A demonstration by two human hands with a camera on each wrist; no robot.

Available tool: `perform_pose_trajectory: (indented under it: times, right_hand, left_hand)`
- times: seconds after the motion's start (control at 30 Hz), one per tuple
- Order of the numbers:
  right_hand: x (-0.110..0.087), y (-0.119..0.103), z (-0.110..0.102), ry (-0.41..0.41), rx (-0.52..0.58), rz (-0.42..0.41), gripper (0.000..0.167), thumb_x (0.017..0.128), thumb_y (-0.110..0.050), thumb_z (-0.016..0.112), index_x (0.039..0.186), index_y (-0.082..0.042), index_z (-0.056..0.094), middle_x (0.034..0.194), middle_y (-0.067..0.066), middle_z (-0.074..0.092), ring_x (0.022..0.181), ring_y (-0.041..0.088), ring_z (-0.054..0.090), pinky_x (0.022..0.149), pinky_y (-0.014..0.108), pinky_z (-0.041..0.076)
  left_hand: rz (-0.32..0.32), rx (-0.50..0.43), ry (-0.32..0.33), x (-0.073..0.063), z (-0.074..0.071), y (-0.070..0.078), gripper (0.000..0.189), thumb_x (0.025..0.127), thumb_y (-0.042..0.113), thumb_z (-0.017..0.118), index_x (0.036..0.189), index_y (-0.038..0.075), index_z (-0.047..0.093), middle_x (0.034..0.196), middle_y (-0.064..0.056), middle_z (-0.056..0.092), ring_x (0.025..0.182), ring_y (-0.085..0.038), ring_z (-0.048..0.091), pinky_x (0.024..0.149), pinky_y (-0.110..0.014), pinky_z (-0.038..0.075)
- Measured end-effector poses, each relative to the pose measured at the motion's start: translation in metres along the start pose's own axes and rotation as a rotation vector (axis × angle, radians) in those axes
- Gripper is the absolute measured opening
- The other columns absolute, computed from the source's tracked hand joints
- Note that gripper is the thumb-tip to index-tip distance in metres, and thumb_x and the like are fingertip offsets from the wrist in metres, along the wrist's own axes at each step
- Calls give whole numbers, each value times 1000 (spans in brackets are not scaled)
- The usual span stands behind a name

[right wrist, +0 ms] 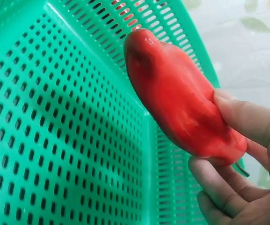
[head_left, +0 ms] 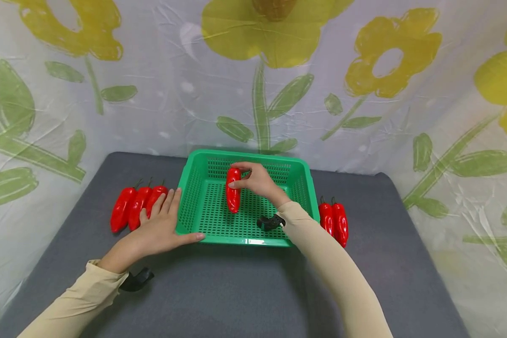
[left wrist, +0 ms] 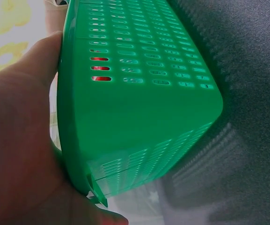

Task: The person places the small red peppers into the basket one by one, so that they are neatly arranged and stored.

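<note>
The red pepper point(head_left: 233, 199) is elongated, with a glossy, dented skin and a blunt, rounded tip. It is held above the floor of the green plastic basket point(head_left: 219, 240), slightly left of centre, tip toward the front. The basket is rectangular, with rounded corners, a smooth rim and slotted walls and floor.

The right hand point(head_left: 259, 180) pinches the pepper near its stem end between thumb and fingers. The left hand point(head_left: 158, 231) is spread over the basket's front left corner, thumb along the front rim, the pepper lying to its right.

Three red peppers point(head_left: 138, 209) lie side by side left of the basket; the fingers of the left hand partly cover the nearest one. Two red peppers point(head_left: 340, 223) lie beside the right wall, partly hidden by the right sleeve point(head_left: 338, 263). All rest on a grey tabletop point(head_left: 219, 291) before a creased, flower-printed backdrop point(head_left: 165, 108).

The right wrist view alone shows the held pepper's thin, dark stem point(right wrist: 242, 169). The left wrist view alone shows the corner's outer face, red visible through several slots, and the tabletop's grainy texture.
</note>
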State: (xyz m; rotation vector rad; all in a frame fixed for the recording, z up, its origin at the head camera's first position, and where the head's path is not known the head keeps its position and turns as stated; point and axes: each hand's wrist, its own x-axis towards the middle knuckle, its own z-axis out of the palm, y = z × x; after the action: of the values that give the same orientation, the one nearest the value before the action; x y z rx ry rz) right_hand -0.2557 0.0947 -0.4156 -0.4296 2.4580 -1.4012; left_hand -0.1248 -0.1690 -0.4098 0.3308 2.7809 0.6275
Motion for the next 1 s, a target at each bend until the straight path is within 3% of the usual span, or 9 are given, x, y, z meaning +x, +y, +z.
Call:
perform_pose_trajectory:
  times: [0.33,0.7,1.0]
  right_hand:
    - [11,0,18,-49,-29,-17,57,85,-20,79,138,-10,58,124,11,64,93,24,65,76,35,58]
    - [25,0,36,-105,-86,-26,58,85,-24,79,137,-11,58,129,12,63,116,29,59,78,29,55]
    - [34,1,48,-109,-128,-21,56,83,-23,80,135,-13,60,126,11,65,111,25,62,78,27,54]
  left_hand:
    - [4,11,5,2,2,-1,134,74,78,63,158,2,-8,164,-29,2,147,-54,5,101,-86,7]
    - [4,2,3,1,1,-1,133,74,77,64,158,2,-8,164,-29,3,146,-55,5,101,-86,7]
    - [5,5,8,1,0,0,133,74,77,64,158,2,-7,164,-29,5,146,-55,6,101,-85,8]
